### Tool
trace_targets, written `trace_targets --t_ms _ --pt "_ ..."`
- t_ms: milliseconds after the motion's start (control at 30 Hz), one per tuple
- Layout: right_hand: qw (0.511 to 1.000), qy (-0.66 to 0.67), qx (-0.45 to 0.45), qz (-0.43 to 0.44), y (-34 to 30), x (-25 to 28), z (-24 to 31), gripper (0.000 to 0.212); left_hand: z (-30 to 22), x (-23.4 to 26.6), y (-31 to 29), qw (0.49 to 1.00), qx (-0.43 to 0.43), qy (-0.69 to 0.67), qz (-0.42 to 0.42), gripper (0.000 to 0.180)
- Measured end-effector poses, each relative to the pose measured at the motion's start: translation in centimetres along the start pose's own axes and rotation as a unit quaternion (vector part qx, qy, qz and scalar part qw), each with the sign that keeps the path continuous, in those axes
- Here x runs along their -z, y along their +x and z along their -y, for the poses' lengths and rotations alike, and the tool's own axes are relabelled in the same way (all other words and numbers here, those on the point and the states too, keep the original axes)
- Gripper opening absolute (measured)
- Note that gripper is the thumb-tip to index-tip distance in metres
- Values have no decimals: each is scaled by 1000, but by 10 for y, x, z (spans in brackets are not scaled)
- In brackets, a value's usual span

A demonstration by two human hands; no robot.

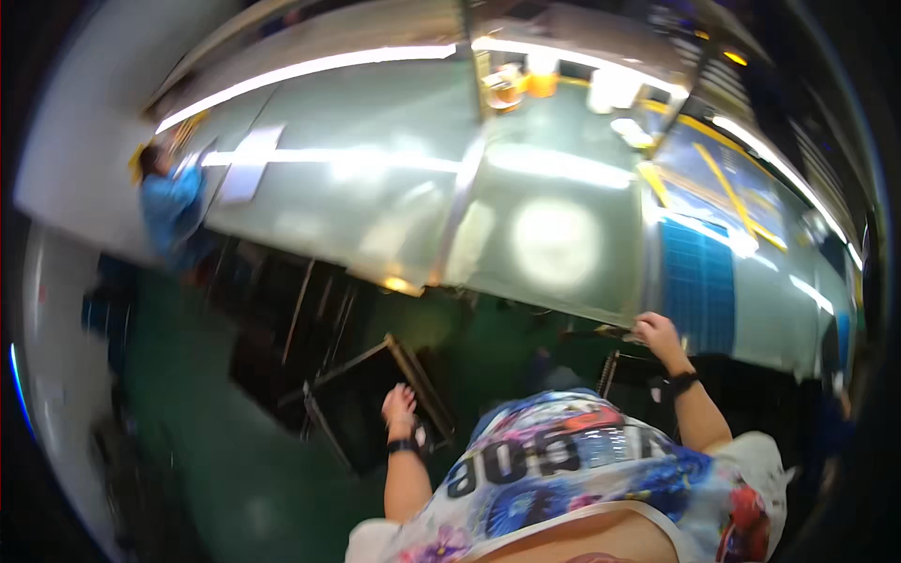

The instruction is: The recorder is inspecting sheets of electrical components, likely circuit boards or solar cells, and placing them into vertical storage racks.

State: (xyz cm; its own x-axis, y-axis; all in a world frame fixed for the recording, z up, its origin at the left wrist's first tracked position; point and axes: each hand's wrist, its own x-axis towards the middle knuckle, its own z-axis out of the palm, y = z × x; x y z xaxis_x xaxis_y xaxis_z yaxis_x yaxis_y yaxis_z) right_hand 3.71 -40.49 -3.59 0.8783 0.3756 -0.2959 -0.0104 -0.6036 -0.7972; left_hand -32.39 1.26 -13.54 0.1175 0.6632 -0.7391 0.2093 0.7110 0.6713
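A large pale, glossy panel (pixel 526 235) lies flat in front of me and mirrors the ceiling lights. My right hand (pixel 657 335) is at its near edge, fingers curled over the rim. It wears a dark wrist strap. My left hand (pixel 399 405) hangs free below the panel's edge with fingers loosely apart. It holds nothing and hovers above a dark metal frame (pixel 375 399). The picture is blurred by motion.
A blue gridded panel (pixel 699 281) lies just right of my right hand, with yellow lines (pixel 727 188) beyond it. A person in a blue coat (pixel 174 214) stands at the panel's far left end. Orange objects (pixel 526 84) sit at the back. Dark racks stand on the green floor (pixel 216 441).
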Motion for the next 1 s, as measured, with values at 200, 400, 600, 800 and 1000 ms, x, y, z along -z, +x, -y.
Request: trace_targets --t_ms 200,400,600,800,1000 --pt "993 26 -66 89 -6 16 -24 17 90 56 95 989 86 -89 -75 30" --pt "973 -27 -107 205 29 6 -16 17 97 153 76 957 40 -214 -191 19" --pt "962 -99 -105 233 34 -9 28 19 59 175 56 910 120 -271 -291 16" --pt "952 -116 -128 251 34 -50 82 19 -17 113 95 959 -51 -156 -232 21" --pt "956 -122 -112 241 19 -61 97 20 -66 95 187 972 145 -146 -112 51"
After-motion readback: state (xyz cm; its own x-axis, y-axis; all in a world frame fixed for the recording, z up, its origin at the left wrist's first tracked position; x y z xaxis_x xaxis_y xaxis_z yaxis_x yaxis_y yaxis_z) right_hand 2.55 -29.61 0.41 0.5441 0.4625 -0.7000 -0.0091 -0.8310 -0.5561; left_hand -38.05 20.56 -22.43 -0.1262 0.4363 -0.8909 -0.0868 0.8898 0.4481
